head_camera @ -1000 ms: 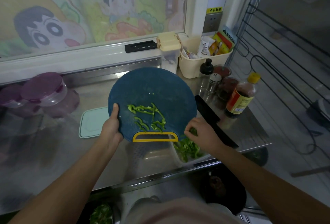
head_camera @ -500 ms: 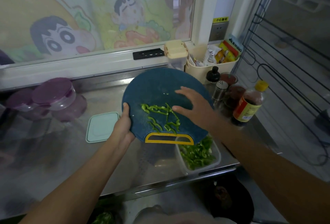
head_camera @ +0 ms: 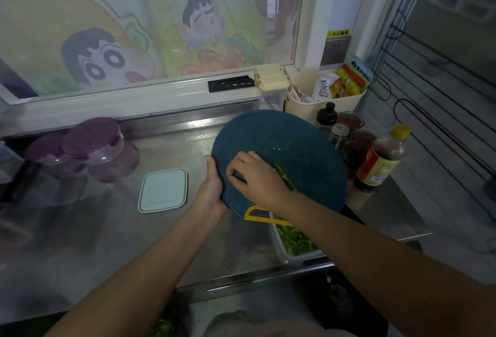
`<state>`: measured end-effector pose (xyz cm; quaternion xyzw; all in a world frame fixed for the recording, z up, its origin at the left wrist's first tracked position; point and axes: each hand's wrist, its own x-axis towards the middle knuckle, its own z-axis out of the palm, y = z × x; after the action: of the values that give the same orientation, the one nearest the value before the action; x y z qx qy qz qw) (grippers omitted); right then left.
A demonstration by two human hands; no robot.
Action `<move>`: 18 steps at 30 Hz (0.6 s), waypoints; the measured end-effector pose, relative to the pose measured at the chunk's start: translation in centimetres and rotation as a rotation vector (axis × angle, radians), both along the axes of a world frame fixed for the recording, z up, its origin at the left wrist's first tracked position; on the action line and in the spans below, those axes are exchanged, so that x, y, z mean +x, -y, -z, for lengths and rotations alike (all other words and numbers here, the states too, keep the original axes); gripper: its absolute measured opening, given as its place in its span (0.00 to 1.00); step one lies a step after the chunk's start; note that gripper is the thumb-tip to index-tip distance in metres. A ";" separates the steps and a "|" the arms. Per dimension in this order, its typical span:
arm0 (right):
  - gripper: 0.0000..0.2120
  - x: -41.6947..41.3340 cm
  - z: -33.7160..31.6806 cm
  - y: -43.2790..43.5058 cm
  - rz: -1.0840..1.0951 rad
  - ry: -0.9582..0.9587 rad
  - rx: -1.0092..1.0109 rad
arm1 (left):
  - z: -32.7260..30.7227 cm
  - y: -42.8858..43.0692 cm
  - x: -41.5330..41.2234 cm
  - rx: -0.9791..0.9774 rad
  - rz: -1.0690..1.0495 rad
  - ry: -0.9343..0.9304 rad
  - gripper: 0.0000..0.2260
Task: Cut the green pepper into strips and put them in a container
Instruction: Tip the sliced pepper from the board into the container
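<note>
My left hand (head_camera: 212,189) grips the left rim of a round blue cutting board (head_camera: 295,149) and holds it tilted, its yellow handle (head_camera: 257,216) lowest. Right under that handle, at the counter's front edge, stands a clear container (head_camera: 280,245) partly filled with green pepper strips (head_camera: 295,240). My right hand (head_camera: 257,178) lies on the board's lower left part with bent fingers, their tips on the surface. A few pepper strips (head_camera: 285,179) show on the board beside this hand; any others under it are hidden.
A mint green lid (head_camera: 163,190) lies flat left of the board. Purple-lidded jars (head_camera: 94,143) stand at the back left. Behind and right of the board are a beige basket (head_camera: 308,108), a shaker (head_camera: 338,135) and a sauce bottle (head_camera: 381,159).
My right hand rose from the container to the board's right side, then crossed to its lower left, covering most of the strips. The view shifted left. My left hand kept its grip.
</note>
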<state>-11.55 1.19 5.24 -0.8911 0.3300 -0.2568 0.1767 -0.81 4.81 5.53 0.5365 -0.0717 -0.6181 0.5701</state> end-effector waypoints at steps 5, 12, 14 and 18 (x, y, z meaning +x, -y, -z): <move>0.02 -1.5 -0.5 0.6 -0.058 -0.103 -0.014 | 0.0 -0.4 0.0 0.000 0.031 -0.019 0.27; 0.08 -4.1 0.2 -0.2 -0.129 -0.237 -0.080 | -0.5 -0.6 0.4 -0.018 0.054 -0.072 0.28; 0.06 -4.1 0.6 -0.5 -0.099 -0.227 -0.112 | -0.5 -0.5 0.3 -0.022 0.061 -0.062 0.29; 0.06 -4.1 1.2 -0.7 -0.029 -0.213 -0.136 | -0.5 -0.5 0.2 -0.003 0.055 -0.051 0.28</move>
<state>-15.70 1.92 4.08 -0.9279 0.3158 -0.1800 0.0833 -0.56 5.29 6.00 0.5175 -0.0726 -0.6471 0.5552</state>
